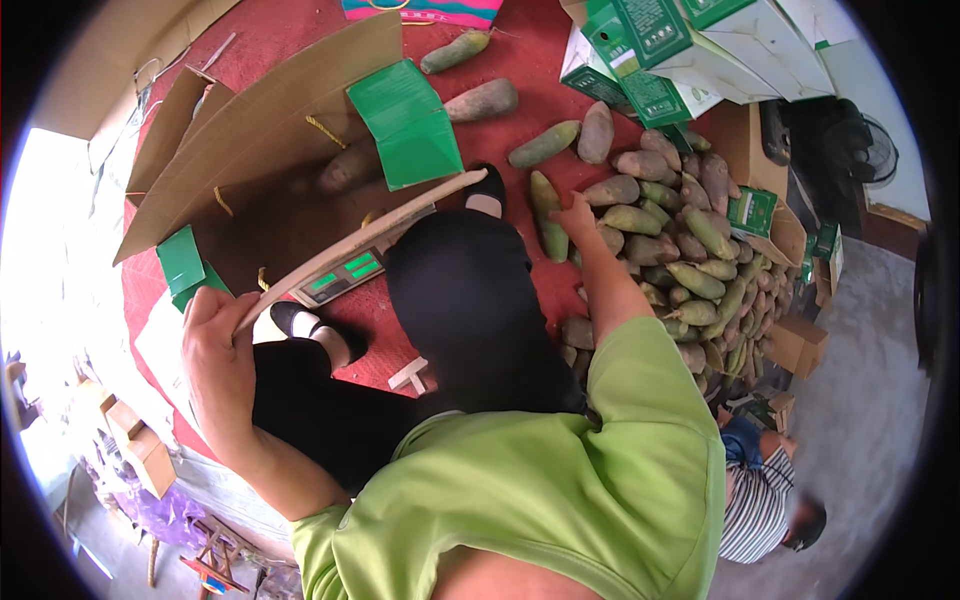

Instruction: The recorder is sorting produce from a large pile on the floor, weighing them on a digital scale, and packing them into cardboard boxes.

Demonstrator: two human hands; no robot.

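Left hand (215, 345) closed round the lower edge of a brown carton (270, 160) — fingers curled over the flap, thumb underneath, box tilted open toward the legs. Green flaps (405, 120) folded at the carton's mouth, one more green corner just above the left hand. Inside the box, one tuber (350, 165) dimly seen. Under the carton's near edge, right of the left hand, a scale (345, 272) with green lit digits, lying on the red mat (520, 60). Between the hands, black trousers and two black shoes.

Right hand (577, 215) stretched forward, fingers bent down onto a long green tuber (548, 215) — touching it; whether gripped or only pressed, cannot tell. Just right of that hand, a heap (680, 250) of green and purplish tubers, running down toward the right elbow. Beyond the right hand, loose tubers on the mat and stacked white-and-green boxes (690, 50). Far right and low, another person in a striped shirt (755, 510).
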